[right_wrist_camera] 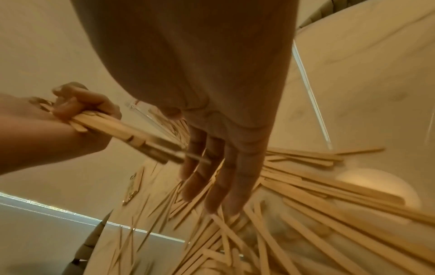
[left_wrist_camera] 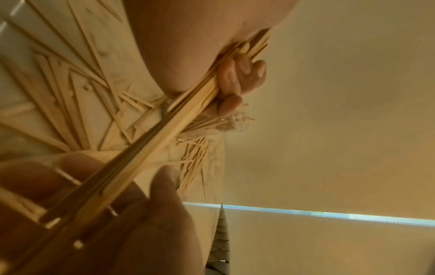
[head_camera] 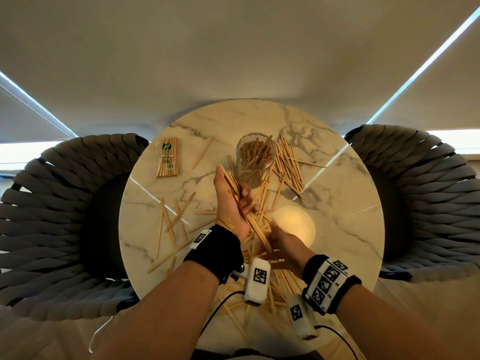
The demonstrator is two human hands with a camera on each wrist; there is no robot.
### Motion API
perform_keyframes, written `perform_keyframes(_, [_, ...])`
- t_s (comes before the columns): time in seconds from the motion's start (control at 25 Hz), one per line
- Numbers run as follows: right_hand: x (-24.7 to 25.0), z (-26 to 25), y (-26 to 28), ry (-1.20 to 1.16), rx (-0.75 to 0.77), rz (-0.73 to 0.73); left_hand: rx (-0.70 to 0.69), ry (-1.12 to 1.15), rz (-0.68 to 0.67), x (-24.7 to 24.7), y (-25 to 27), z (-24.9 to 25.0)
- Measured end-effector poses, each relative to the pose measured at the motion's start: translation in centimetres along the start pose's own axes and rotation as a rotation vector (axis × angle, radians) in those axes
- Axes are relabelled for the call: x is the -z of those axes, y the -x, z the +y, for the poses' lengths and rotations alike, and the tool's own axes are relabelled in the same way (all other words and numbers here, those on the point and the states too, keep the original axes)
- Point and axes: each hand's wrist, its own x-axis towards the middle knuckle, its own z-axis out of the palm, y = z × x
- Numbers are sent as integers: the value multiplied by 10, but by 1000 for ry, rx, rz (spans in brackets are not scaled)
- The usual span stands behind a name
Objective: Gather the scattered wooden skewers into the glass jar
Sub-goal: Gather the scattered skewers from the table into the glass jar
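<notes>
A clear glass jar (head_camera: 255,159) with several skewers standing in it is upright past the middle of the round marble table (head_camera: 337,229). Just in front of it my left hand (head_camera: 242,201) grips a bundle of flat wooden skewers (head_camera: 249,216), slanted with its far end near the jar's base; the curled fingers (left_wrist_camera: 235,78) wrap the bundle (left_wrist_camera: 146,141). My right hand (head_camera: 274,226) is at the bundle's near end, its fingers (right_wrist_camera: 212,176) straight and pointing down over the scattered skewers (right_wrist_camera: 306,186). Loose skewers lie left (head_camera: 174,222), right of the jar (head_camera: 288,165) and near me (head_camera: 259,294).
A sealed packet of skewers (head_camera: 167,157) lies at the table's far left. Woven grey chairs stand at the left (head_camera: 52,216) and right (head_camera: 420,190) of the table. A bright round light patch (head_camera: 296,224) shows on the marble beside my right hand.
</notes>
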Motion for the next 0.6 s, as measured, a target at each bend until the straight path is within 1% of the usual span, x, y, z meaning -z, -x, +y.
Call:
perform_keyframes(0.04, [-3,-2,4,-58,-10,-50,-1,27,12,-3,-1,0])
perform_keyframes(0.08, [-5,-6,6,-106,-7,-69,-6,38,23,-5,-1,-1])
perform_keyframes(0.16, [-7,-17,11,-135,22,-47,-15,32,32,-9,2,-6])
perform_keyframes(0.36, [-6,-22,7,89,97,77,-15,89,8,-13,2,-18])
perform_keyframes(0.52, [-8,-15,4,178,145,116,-22,112,44,-11,2,-14])
perform_keyframes(0.6, [-8,-17,4,307,180,164,14,97,72,-13,4,-9])
